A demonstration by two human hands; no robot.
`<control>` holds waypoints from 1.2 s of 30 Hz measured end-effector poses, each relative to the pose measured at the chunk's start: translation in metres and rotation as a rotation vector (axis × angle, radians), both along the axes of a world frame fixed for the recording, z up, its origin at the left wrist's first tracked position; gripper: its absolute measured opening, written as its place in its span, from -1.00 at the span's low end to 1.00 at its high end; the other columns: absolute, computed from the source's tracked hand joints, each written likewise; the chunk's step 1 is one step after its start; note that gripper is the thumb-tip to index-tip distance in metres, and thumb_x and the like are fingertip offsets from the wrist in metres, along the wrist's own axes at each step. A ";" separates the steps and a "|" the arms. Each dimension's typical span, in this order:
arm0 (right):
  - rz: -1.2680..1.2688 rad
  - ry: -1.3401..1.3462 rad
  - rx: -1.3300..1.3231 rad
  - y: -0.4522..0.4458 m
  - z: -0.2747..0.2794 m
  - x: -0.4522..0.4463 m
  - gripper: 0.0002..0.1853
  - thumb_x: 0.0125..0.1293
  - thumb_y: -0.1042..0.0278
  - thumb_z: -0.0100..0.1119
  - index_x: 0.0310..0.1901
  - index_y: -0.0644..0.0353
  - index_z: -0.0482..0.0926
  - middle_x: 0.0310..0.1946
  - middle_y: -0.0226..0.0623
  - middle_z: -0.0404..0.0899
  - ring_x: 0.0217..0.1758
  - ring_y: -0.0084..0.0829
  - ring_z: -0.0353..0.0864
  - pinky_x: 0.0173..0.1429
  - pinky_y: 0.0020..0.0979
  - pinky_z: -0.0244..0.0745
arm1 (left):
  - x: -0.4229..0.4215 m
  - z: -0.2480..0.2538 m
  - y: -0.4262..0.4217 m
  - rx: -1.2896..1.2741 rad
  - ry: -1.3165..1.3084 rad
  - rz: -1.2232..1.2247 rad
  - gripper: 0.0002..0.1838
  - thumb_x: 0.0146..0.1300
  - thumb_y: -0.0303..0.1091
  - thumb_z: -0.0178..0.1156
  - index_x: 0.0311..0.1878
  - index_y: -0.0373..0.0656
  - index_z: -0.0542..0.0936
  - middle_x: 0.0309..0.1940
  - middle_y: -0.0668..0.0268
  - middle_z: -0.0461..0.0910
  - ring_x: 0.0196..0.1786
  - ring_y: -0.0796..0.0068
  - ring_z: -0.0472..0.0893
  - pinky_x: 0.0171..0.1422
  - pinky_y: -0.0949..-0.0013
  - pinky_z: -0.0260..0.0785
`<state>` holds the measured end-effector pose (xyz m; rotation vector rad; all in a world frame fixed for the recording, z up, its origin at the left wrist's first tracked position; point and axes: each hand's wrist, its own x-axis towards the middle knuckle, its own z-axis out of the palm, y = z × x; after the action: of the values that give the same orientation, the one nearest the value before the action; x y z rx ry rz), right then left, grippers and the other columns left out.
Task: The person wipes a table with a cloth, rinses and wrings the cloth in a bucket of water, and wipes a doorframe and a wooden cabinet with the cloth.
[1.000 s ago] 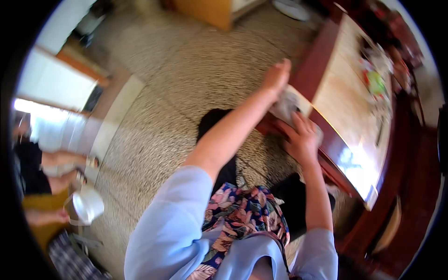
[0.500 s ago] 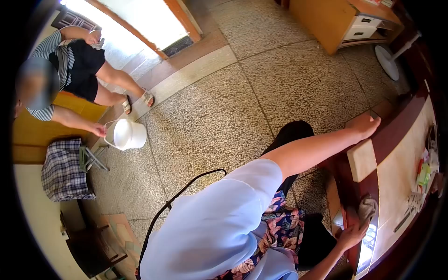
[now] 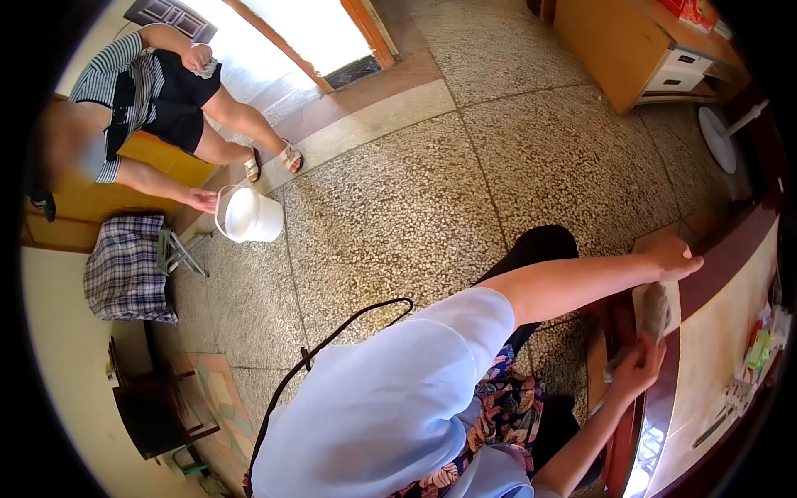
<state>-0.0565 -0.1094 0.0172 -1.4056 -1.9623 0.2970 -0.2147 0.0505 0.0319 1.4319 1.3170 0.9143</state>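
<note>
A grey-brown cloth [image 3: 655,310] is in my right hand [image 3: 636,372], with the fingers at its lower end. It lies over a pale beige block-like piece [image 3: 671,300] at the near edge of the table [image 3: 710,353]. My left hand [image 3: 677,259] is curled at the dark red table edge [image 3: 730,257], just beyond that piece. Whether its fingers hold anything is hidden.
A person [image 3: 178,108] at the upper left reaches toward a white bucket [image 3: 261,218]. Near them, a checked cloth [image 3: 124,270] covers a folding stool [image 3: 184,255]. A wooden cabinet [image 3: 610,50] and white round-based stand [image 3: 716,139] are at the upper right. Small items [image 3: 757,355] lie on the table.
My right hand has moved the cloth along the table edge toward my left hand, onto the beige piece. The whole view has shifted slightly. The other person's hand stays near the bucket's handle.
</note>
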 end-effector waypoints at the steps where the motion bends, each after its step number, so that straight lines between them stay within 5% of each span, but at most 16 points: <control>1: 0.016 0.245 -0.192 0.012 0.006 -0.001 -0.72 0.32 0.55 0.01 0.01 0.18 0.62 0.01 -0.18 0.56 0.07 -0.28 0.53 0.05 -0.22 0.48 | -0.001 -0.002 0.000 0.007 -0.019 -0.012 -0.39 0.26 0.20 0.00 -0.39 -0.22 0.70 -0.42 0.09 0.68 -0.22 0.13 0.67 -0.05 0.17 0.45; 3: 0.004 0.551 -0.339 0.043 0.011 -0.007 -0.73 0.44 0.46 -0.06 0.06 0.29 0.55 -0.05 -0.33 0.56 0.01 -0.52 0.49 0.06 -0.43 0.41 | -0.003 -0.001 -0.002 0.003 -0.078 -0.030 -0.39 0.18 0.24 0.10 -0.31 -0.22 0.72 -0.32 0.09 0.70 -0.12 0.18 0.68 0.01 0.25 0.45; 6: 0.069 0.859 -0.591 0.091 0.015 0.009 -0.72 0.46 0.39 -0.07 0.12 0.21 0.51 -0.02 -0.31 0.56 0.04 -0.49 0.49 0.16 -0.45 0.39 | -0.016 0.015 -0.010 -0.050 -0.210 -0.103 -0.45 0.10 0.17 0.25 -0.23 -0.23 0.71 -0.24 0.11 0.70 -0.08 0.23 0.67 0.02 0.30 0.46; 7: 0.064 0.894 -0.575 0.109 0.006 0.013 -0.72 0.46 0.40 -0.08 0.12 0.23 0.50 -0.01 -0.31 0.55 0.04 -0.48 0.49 0.18 -0.43 0.38 | -0.022 0.013 -0.010 -0.036 -0.338 -0.048 -0.42 -0.08 0.06 0.43 -0.11 -0.23 0.68 -0.18 0.11 0.69 -0.06 0.24 0.67 0.04 0.32 0.46; 12: 0.151 0.742 -0.345 0.140 -0.016 0.014 -0.71 0.48 0.41 -0.14 0.10 0.30 0.49 0.02 -0.29 0.54 0.10 -0.44 0.48 0.25 -0.40 0.34 | -0.010 -0.016 0.012 0.102 -0.099 -0.013 -0.46 -0.25 -0.18 0.45 -0.13 -0.24 0.64 -0.17 0.07 0.66 -0.08 0.13 0.65 0.02 0.24 0.49; 19: 0.131 0.637 -0.303 0.133 -0.011 0.015 -0.53 0.52 0.13 -0.30 0.19 0.30 0.43 0.16 -0.20 0.47 0.23 -0.33 0.43 0.38 -0.30 0.25 | -0.007 -0.013 0.009 0.061 -0.062 0.176 -0.67 -0.11 -0.33 0.30 -0.19 -0.19 0.66 -0.24 0.04 0.66 -0.09 0.05 0.64 0.02 0.18 0.48; 22: -0.090 1.127 -0.552 0.138 -0.003 0.005 -0.43 0.50 0.00 -0.35 0.26 0.31 0.36 0.21 -0.16 0.44 0.25 -0.27 0.43 0.39 -0.26 0.25 | -0.009 -0.008 0.007 0.029 -0.150 0.239 -0.70 -0.05 -0.33 0.29 -0.19 -0.20 0.66 -0.25 0.02 0.66 -0.09 0.05 0.65 0.02 0.18 0.48; 26: -0.005 1.126 -0.538 0.134 -0.011 0.017 -0.42 0.50 0.02 -0.36 0.27 0.35 0.35 0.18 -0.09 0.45 0.24 -0.23 0.41 0.37 -0.23 0.27 | -0.024 0.003 0.000 -0.032 -0.386 0.302 -0.74 0.07 -0.33 0.27 -0.18 -0.25 0.64 -0.25 0.04 0.67 -0.11 0.12 0.66 0.00 0.19 0.47; 28: 0.048 0.426 -0.218 0.136 -0.027 0.028 -0.42 0.50 0.03 -0.36 0.23 0.38 0.39 0.15 -0.09 0.47 0.21 -0.25 0.42 0.35 -0.24 0.29 | -0.030 0.003 0.003 -0.063 -0.479 0.347 -0.76 0.12 -0.35 0.24 -0.18 -0.27 0.64 -0.26 0.06 0.67 -0.13 0.17 0.66 -0.02 0.20 0.46; 30: 0.075 0.233 -0.124 0.135 -0.025 0.023 -0.43 0.50 0.06 -0.35 0.20 0.40 0.42 0.12 -0.08 0.48 0.18 -0.26 0.43 0.32 -0.26 0.31 | -0.035 0.000 0.008 -0.128 -0.515 0.380 -0.79 0.17 -0.37 0.21 -0.19 -0.29 0.64 -0.28 0.09 0.68 -0.17 0.24 0.66 -0.05 0.20 0.45; 32: 0.087 0.550 -0.259 0.132 -0.020 0.016 -0.46 0.50 0.09 -0.32 0.17 0.42 0.45 0.09 -0.08 0.50 0.16 -0.27 0.44 0.29 -0.27 0.32 | -0.032 -0.006 0.016 -0.071 -0.540 0.443 -0.80 0.23 -0.37 0.17 -0.16 -0.29 0.61 -0.30 0.15 0.65 -0.20 0.34 0.62 -0.07 0.24 0.42; 36: 0.025 0.780 -0.330 0.137 -0.034 0.022 -0.50 0.52 0.08 -0.20 0.16 0.40 0.45 0.07 -0.12 0.50 0.12 -0.30 0.48 0.24 -0.31 0.38 | -0.043 -0.003 0.024 0.029 -0.743 0.536 -0.78 0.32 -0.31 0.13 -0.14 -0.29 0.56 -0.30 0.19 0.61 -0.20 0.40 0.56 -0.05 0.28 0.39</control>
<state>-0.0346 0.0273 -0.0168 -1.1945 -1.3130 1.0444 -0.2580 0.0747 0.0286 0.6211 1.1027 1.6253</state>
